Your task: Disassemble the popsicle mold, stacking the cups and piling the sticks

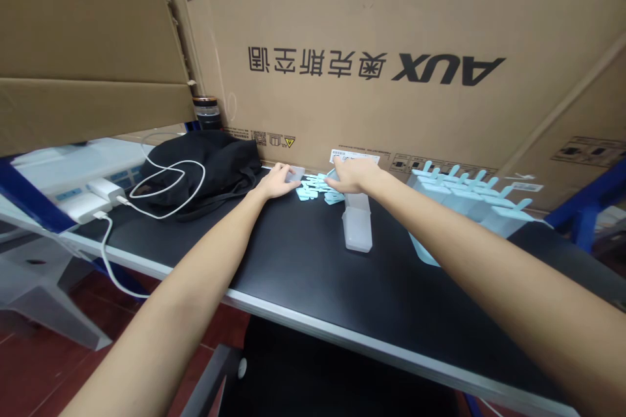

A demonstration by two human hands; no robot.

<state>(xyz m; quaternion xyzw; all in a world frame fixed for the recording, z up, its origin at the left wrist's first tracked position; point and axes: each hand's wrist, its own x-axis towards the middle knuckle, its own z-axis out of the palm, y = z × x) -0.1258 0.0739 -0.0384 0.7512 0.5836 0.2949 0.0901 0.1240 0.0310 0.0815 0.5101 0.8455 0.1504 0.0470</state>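
Brown cardboard with large black lettering (342, 6) rises as a wall behind the black-topped worktop (293, 260), closing off room beyond both hands. Ahead of the wearer, the left grip, a bare hand (278, 181), holds a small translucent plastic piece (296, 174) at its fingertips. Just to its right, reaching across to the right grip, another bare hand (353, 172), lies a scattered pile of flat, light-blue plastic pieces (309, 191). The right grip has its thumb and forefinger at the pile's right side; its fingertips are small and partly hidden, so I cannot tell whether they are closed on a piece.

Good handling here would mean keeping the left grip light and steady on the translucent piece, while the right takes thin pieces by an edge, one at a time, without sweeping the heap outward. Its wrist needs care too: a frosted, translucent plastic box (358, 228) stands just on its near side, and a dropped forearm could knock it.

For moving, the widest room is on the near side of the left grip, where black surface runs to the silvery metal edge (313, 324). A crumpled black fabric bag (210, 156) limits travel leftward of that grip; a light-blue plastic mould with upright sticks (425, 251) limits the right grip's outward swing.
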